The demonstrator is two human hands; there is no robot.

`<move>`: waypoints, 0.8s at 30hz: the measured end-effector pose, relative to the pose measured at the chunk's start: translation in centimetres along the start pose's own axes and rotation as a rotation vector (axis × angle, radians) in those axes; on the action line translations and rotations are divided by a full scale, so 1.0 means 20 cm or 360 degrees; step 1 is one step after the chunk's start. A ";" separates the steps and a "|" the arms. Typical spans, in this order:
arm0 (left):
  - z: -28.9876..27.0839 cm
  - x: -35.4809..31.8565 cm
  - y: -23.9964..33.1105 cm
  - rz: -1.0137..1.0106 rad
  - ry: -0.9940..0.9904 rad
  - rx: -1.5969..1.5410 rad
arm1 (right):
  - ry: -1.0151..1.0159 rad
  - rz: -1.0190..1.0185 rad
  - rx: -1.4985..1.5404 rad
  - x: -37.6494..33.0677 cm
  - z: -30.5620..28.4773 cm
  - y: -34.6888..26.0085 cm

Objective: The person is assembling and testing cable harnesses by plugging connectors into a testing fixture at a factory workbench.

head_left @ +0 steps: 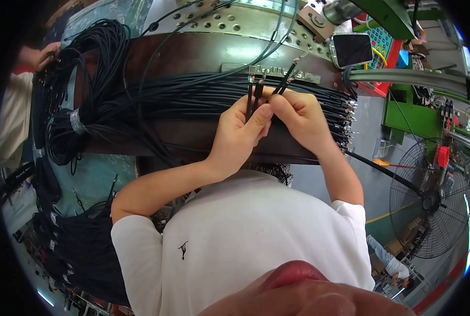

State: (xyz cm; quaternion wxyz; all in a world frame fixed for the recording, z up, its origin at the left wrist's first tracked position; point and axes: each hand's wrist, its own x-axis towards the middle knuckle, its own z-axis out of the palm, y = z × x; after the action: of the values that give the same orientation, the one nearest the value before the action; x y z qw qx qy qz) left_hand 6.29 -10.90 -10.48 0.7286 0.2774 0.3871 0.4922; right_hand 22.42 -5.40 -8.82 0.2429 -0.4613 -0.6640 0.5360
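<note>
My left hand [238,134] is closed round black cables [258,94], whose stripped ends point away from me and show small coloured wires. Beside it, my right hand [302,117] pinches further black cables [283,84] with bared, coloured wire tips, tilted to the right. The two hands nearly touch, thumbs toward each other. Under and behind them a thick row of black cables [193,89] lies across the dark brown table [193,52]. Their stripped ends [348,118] are gathered at the table's right edge. My fingers partly hide the held cables.
Coiled black cables [103,39] and a tied loop [77,121] lie on the left. A metal strip [229,67] sits behind my hands. Far right are a phone-like device [352,50], green machinery [409,113] and a fan [430,200]. Another person's hand [46,56] is at far left.
</note>
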 end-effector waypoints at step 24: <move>-0.10 0.02 0.14 0.0688 0.0255 0.0268 | 0.0611 -0.0962 -0.1167 0.25 0.00 0.06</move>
State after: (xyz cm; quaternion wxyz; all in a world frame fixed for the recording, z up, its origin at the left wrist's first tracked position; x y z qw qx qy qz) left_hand 3.26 -9.47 -9.43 0.5476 0.3737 0.4152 0.6230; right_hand 20.51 -1.12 -10.82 0.3270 -0.3938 -0.8554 0.0793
